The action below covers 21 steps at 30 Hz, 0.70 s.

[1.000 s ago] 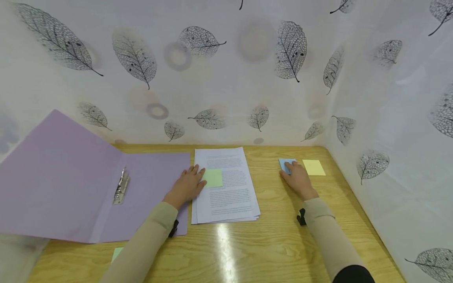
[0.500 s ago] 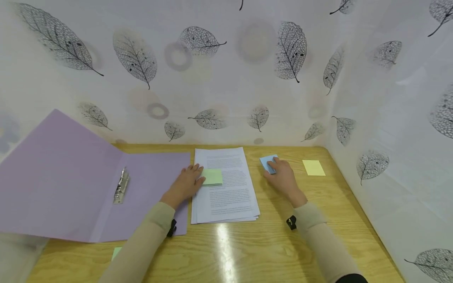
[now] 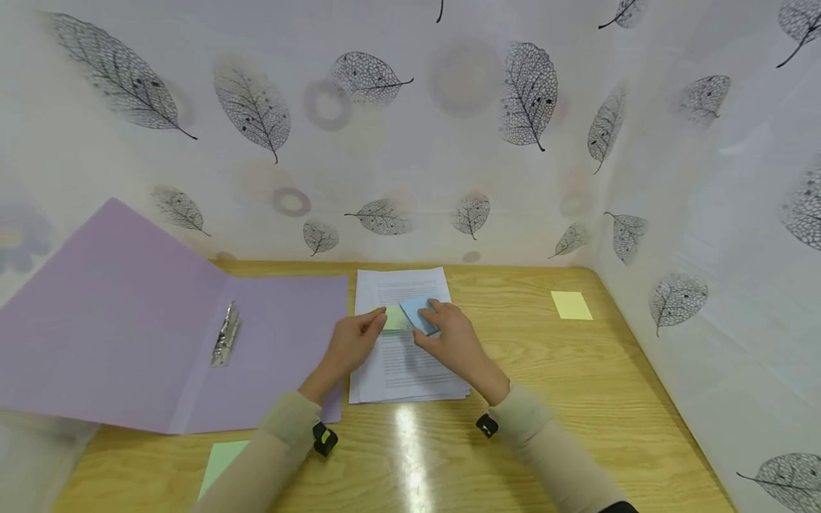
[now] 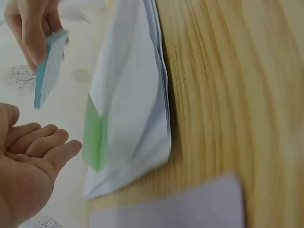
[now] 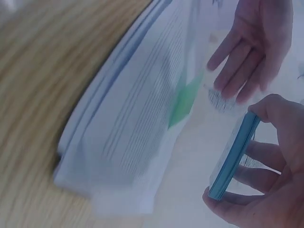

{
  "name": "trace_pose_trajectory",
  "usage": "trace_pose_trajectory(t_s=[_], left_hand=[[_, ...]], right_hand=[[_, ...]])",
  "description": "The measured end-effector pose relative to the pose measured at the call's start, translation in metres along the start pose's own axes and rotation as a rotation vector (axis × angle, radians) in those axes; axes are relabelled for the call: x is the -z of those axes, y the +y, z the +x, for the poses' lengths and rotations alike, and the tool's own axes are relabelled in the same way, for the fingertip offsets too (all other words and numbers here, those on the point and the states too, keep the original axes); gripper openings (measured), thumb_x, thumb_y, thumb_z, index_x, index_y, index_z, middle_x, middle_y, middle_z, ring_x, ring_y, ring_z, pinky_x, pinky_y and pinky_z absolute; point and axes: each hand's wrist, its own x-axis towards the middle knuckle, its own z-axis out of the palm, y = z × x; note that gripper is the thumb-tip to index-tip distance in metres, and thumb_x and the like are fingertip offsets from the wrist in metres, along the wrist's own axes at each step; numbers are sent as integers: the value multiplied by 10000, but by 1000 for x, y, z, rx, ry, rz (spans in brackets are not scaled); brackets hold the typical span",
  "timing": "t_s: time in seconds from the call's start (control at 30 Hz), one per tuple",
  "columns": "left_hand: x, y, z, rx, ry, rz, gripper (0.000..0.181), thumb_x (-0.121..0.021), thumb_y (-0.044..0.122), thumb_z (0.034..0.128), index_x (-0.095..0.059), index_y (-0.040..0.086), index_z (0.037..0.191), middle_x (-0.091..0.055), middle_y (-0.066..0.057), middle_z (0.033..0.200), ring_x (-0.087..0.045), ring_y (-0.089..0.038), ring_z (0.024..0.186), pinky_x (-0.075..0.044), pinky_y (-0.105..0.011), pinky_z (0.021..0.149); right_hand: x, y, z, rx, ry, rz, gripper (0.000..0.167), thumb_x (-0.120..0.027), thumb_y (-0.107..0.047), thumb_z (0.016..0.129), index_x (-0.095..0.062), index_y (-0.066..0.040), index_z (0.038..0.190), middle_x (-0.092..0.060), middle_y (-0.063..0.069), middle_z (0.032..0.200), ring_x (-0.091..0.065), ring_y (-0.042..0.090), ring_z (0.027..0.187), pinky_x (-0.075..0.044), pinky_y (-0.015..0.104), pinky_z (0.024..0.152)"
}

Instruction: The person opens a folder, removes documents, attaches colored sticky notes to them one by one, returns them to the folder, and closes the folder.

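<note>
A stack of printed sheets (image 3: 410, 363) lies right of the purple folder, with a green sticky note (image 3: 394, 319) on it. My right hand (image 3: 457, 342) pinches a pad of blue sticky notes (image 3: 418, 313) by its edges, raised over the sheets; in the right wrist view the blue pad (image 5: 233, 156) stands edge-on between thumb and fingers. Close to the green note's left side is my left hand (image 3: 351, 343). The left wrist view shows this left hand (image 4: 33, 161) with fingers loosely bent, nothing in them, apart from the green note (image 4: 96, 135).
The purple folder (image 3: 282, 342) lies spread at the left with its metal clip (image 3: 226, 336), its cover raised. A yellow note (image 3: 571, 305) is at the back right. Another green note (image 3: 221, 459) lies near the front left, partly behind the left sleeve. Leaf-patterned cloth borders the table.
My right hand has carried the blue pad leftward from beside the yellow note to above the sheets. My left hand has lifted off the sheets, its fingers drawn in.
</note>
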Motion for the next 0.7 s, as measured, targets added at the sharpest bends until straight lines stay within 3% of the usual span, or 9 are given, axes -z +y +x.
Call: trace_pose_trajectory(t_s=[0.07,0.13,0.23,0.3,0.4,0.47,0.57,0.7], left_hand=[[-4,5,-3,108,8,-187,417,-563,272,1111,-651,-34,1381,-764,-213,1207,-768,-317,1087,-645,-406,944],[-8,8,-5,228,16,-395,435,-558,252,1114,-621,-78,1390,-685,-236,1356,-672,-378,1280,-616,-422,997],[-12,12,-9,395,42,-681,482,-538,251,1123,-556,-124,1425,-662,-293,1352,-702,-369,1232,-631,-348,944],[-13,13,-14,462,45,-802,505,-517,265,1131,-537,-143,1427,-716,-265,1286,-768,-285,1125,-646,-285,896],[-11,15,-20,513,38,-930,520,-469,282,1146,-514,-150,1433,-782,-121,1137,-779,-120,954,-644,-226,841],[-8,15,-22,538,38,-989,521,-447,280,1152,-498,-151,1440,-784,-41,1073,-766,-88,910,-642,-215,807],[1,15,-26,565,50,-1031,527,-429,279,1156,-464,-141,1473,-785,-99,1153,-776,-111,973,-648,-244,842],[14,13,-29,581,49,-1022,535,-426,276,1156,-431,-130,1505,-735,-170,1297,-769,-128,1034,-644,-282,899]], right_hand=[[-5,-10,-1,12,7,28,437,-795,-212,923,-735,48,1269,-658,305,1380,-636,491,1285,-599,561,1013],[-10,-20,-2,18,12,55,433,-795,-212,923,-737,47,1265,-661,304,1376,-636,489,1285,-606,555,1003],[-17,-34,-5,14,19,81,429,-790,-222,933,-737,48,1263,-664,296,1376,-636,483,1284,-612,545,995],[-21,-43,-8,12,22,94,425,-787,-226,941,-736,49,1261,-666,296,1371,-637,483,1282,-603,555,1008],[-24,-53,-13,40,23,74,442,-798,-279,951,-739,31,1260,-676,289,1359,-653,475,1251,-610,554,993],[-24,-56,-16,80,27,44,467,-812,-331,942,-746,8,1256,-687,275,1352,-661,471,1236,-610,562,988],[-19,-54,-18,168,21,-7,520,-828,-398,917,-745,-35,1279,-674,241,1396,-630,471,1294,-582,585,1033],[-10,-46,-18,290,-16,-4,572,-846,-393,898,-716,-61,1346,-602,217,1505,-504,466,1453,-476,616,1162]])
